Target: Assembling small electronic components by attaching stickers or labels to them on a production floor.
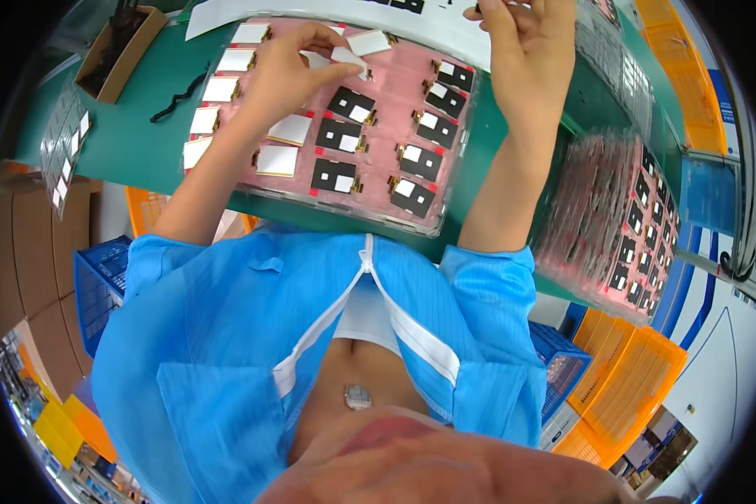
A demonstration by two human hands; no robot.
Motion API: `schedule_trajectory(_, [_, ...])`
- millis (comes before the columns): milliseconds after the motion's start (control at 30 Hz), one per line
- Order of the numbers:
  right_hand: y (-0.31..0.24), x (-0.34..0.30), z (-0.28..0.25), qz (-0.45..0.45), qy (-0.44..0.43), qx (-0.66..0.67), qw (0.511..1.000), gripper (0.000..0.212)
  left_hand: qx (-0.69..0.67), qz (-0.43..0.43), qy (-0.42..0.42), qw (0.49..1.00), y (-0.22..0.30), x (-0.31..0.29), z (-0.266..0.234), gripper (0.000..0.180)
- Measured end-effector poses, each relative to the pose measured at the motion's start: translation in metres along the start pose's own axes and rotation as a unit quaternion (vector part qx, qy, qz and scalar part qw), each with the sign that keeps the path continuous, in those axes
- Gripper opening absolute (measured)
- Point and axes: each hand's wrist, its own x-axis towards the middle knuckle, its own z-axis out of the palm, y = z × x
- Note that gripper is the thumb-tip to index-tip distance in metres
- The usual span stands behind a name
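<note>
- We have the left hand (279, 71) at the tray's 11 o'clock, its fingers (322, 32) pinching a small white piece (349, 60) between thumb and index; we cannot tell whether it is free of what lies beneath.
- The right hand (533, 63) hangs at 1 o'clock, beyond the tray's far corner, its fingers curled and partly cut off by the upper edge; we cannot tell whether they grip anything.
- The white piece sits over the tray (344, 211) at 12 o'clock; we judge it very light, thin and easily creased, best taken by an edge or corner with a gentle pinch.
- White panels (276, 160) fill the tray's 7-to-11 o'clock side, and black panels (338, 101) stand in columns at its middle and toward 3 o'clock; their little tabs look delicate, so we would hold them by the borders.
- The left forearm crosses white panels and hides some of the tray.
- Around us on the green bench (134, 147): a white sheet (445, 40) at 12 o'clock, a cardboard box (134, 63) and black cord (176, 101) toward 10, and stacked clear trays (584, 214) at 4, crowding the right forearm.
</note>
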Motion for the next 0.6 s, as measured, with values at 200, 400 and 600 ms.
schedule_trajectory(200, [-0.012, -0.003, -0.001, 0.001, -0.026, -0.056, 0.998, 0.056, -0.013, 0.081, 0.009, 0.997, -0.013, -0.002, 0.03, 0.045])
schedule_trajectory(400, [-0.003, -0.004, -0.006, 0.036, -0.106, -0.113, 0.987, 0.04, 0.164, 0.175, 0.057, 0.969, -0.01, -0.008, 0.031, 0.044])
schedule_trajectory(600, [0.028, -0.002, -0.002, -0.063, -0.089, 0.147, 0.983, 0.015, 0.072, 0.225, 0.044, 0.971, -0.023, -0.005, 0.019, 0.03])
